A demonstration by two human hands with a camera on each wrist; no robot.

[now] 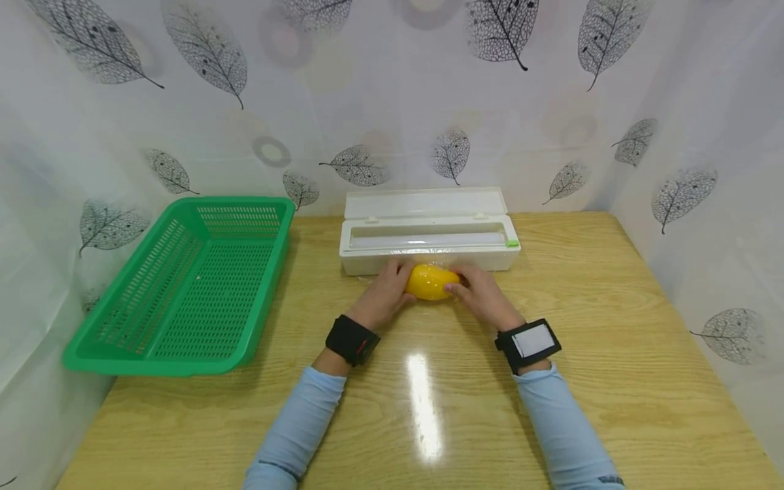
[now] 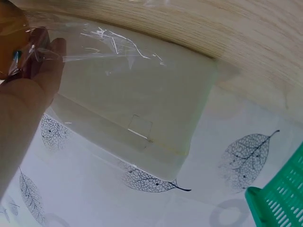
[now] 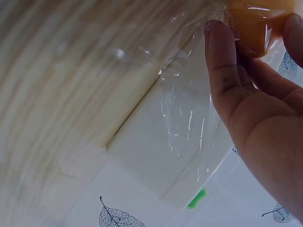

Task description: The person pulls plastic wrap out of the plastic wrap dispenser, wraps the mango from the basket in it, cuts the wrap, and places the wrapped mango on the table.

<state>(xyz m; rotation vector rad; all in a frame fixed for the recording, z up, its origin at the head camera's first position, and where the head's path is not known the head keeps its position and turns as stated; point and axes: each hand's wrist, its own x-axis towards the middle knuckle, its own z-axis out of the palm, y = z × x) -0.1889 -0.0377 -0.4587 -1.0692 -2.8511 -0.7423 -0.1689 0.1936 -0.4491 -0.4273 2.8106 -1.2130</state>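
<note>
Both hands hold a yellow mango [image 1: 431, 282] just in front of a white cling film dispenser [image 1: 361, 262]. The left hand [image 1: 382, 294] grips the mango's left end, and the right hand [image 1: 488, 297] pinches the other end with thumb and fingers. Clear cling film [image 3: 189, 118] covers the fruit and spreads in wrinkles around the right fingers in the right wrist view. In the left wrist view more film stretches from the fruit across the dispenser's front. The dispenser's lid [image 1: 425, 203] stands raised, showing the film roll [image 1: 429, 240] inside. Parts of the fingers are hidden by the fruit.
A green plastic basket [image 1: 260, 299] with slotted sides stands on the left of the wooden table [image 1: 588, 306]. A small green tab [image 1: 512, 243] sits at the dispenser's right end. Leaf-patterned curtain [image 1: 398, 102] hangs behind the table and along its sides.
</note>
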